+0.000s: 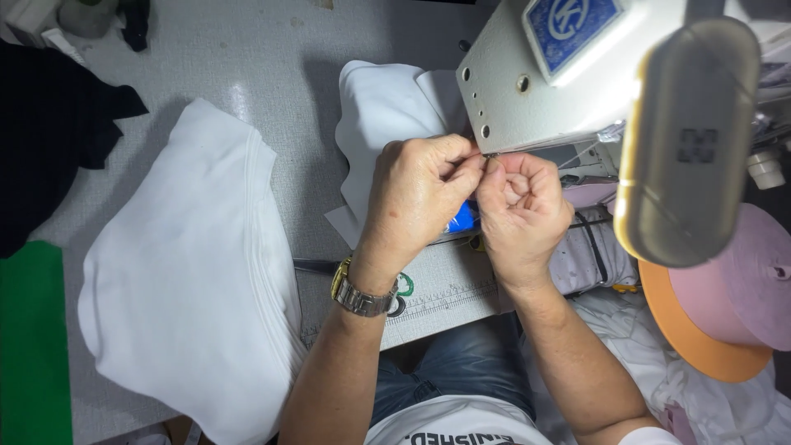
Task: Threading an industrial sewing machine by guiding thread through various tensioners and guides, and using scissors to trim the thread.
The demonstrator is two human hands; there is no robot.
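A big grey surface (272, 58) fills most of the room in front of the person. On its left side lies a large pile of white cloth (185, 272), folded and soft, with a dark cloth (49, 132) and a green piece (29, 346) past it at the left edge. At the top right stands a big pale sewing machine (535, 82), and its long rounded lamp (688, 140) hangs out over the right side. Below the lamp sits a fat roll of pink tape (741, 280) on an orange disc (684, 330). Behind the hands, under the machine, lies another white cloth piece (387, 115), spread flat on the surface. The person's two hands meet right beside the machine's lower edge. The left hand (416, 198) has a shiny metal watch (362, 292) on its wrist, and its fingers (465, 169) are pinched tight together. The right hand (519, 210) is curled up just beside it, touching it, with its fingers (498, 169) pinched narrow too. Between the two pinches runs a thin thread (527, 150), very fine and hard to see, close to the machine's side. A small bit of blue (463, 218) peeks out under the hands. A ruler strip (445, 301) is marked along the front of the surface, near the person's blue jeans (461, 371).
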